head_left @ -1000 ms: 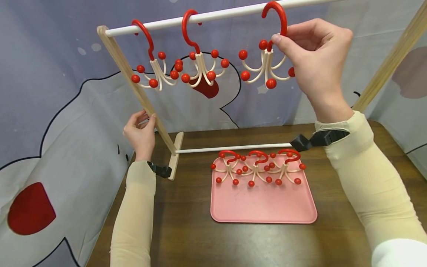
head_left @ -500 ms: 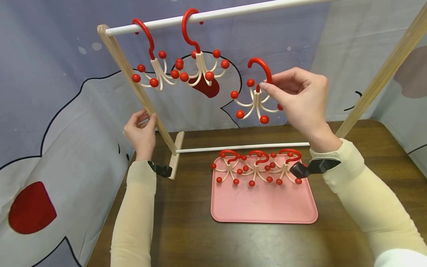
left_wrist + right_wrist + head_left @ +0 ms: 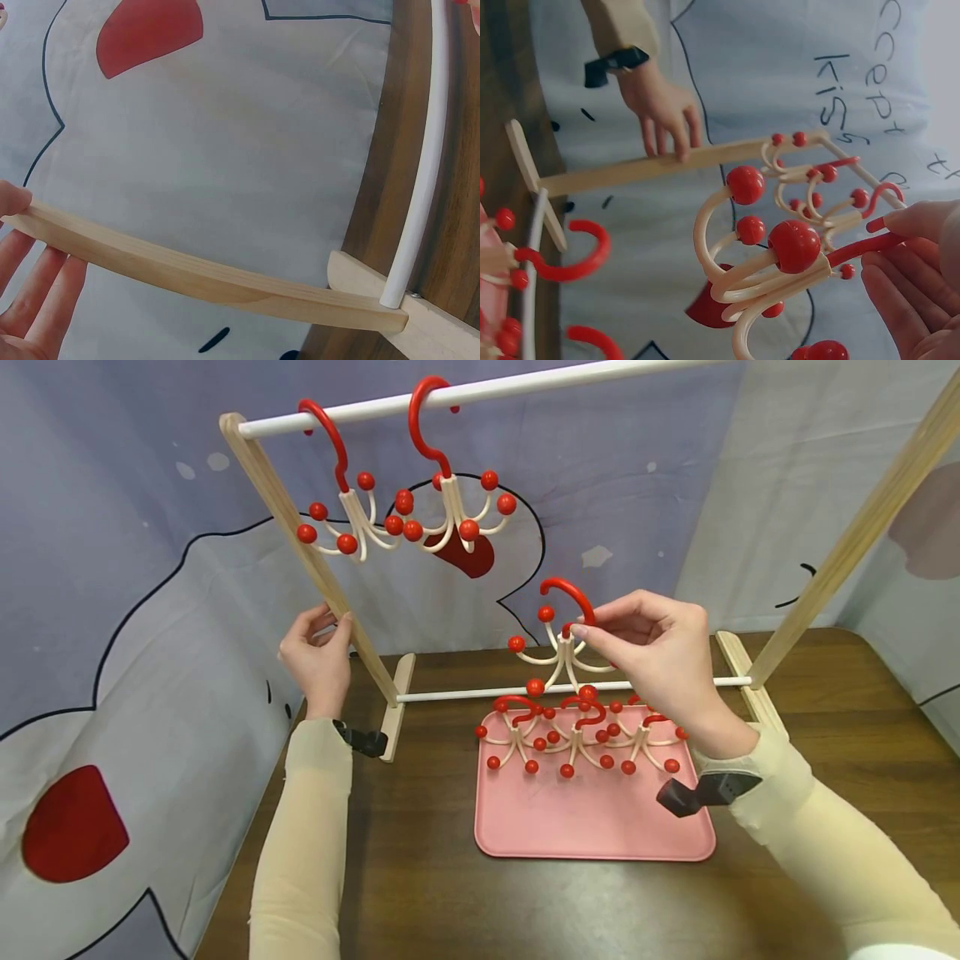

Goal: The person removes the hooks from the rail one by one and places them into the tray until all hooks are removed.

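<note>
In the head view my right hand (image 3: 660, 652) pinches the red hook of a claw-shaped hanger (image 3: 566, 647) by its lower part, thumb in front. Cream arms tipped with red balls spread below it, apart from the rods and above the tray's far edge. My left hand (image 3: 321, 664) grips the rack's left wooden post (image 3: 300, 543). The left wrist view shows the thumb on one side of this post (image 3: 210, 281) and the fingers on the other. Two similar hangers, a left one (image 3: 352, 518) and a second one (image 3: 452, 514), hang from the white top rod (image 3: 525, 382).
Three more hangers (image 3: 576, 739) lie side by side at the far end of a pink tray (image 3: 592, 827) on the wooden table (image 3: 420, 877). Behind the tray runs the white lower rod (image 3: 472, 695). The right post (image 3: 855, 527) slants up at right; a printed cloth hangs behind.
My right hand has brought the hanger down from beside the top rod to just above the tray's far edge, moving slightly left. The left hand stays on the post.
</note>
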`<state>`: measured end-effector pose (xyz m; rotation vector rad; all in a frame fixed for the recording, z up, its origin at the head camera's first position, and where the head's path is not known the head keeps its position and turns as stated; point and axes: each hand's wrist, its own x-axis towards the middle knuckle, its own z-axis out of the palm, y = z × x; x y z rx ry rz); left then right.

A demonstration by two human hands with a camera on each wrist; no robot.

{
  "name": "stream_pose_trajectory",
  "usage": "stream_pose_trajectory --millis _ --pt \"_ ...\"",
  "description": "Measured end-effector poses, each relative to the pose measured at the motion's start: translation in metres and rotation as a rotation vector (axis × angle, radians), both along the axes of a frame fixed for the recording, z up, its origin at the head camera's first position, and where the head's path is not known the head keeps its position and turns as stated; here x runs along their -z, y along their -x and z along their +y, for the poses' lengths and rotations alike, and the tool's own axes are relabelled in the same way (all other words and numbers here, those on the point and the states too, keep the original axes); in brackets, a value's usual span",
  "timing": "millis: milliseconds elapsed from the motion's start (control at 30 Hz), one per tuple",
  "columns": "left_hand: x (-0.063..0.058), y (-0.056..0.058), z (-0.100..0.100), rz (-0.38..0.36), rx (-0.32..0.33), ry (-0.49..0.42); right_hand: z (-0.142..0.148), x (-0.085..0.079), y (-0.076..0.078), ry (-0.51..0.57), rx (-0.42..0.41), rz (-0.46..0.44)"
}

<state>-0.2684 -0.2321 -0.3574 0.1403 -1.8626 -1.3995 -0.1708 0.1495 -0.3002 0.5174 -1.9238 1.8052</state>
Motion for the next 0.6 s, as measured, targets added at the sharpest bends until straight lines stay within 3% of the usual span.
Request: stream_pose_trajectory --millis 200,267,600 --pt "-0.020 -0.020 0.016 -0.001 0.006 -0.007 -0.002 0.017 -0.011 -0.039 -0.043 -0.020" --pt "-0.020 -0.020 0.016 -0.001 0.006 -0.006 -0.002 0.021 -0.015 -0.045 -0.055 -0.021" --pt "0.003 0.002 -0.001 0.001 0.006 -0.004 -0.008 0.043 -0.031 -0.064 -0.153 -0.028"
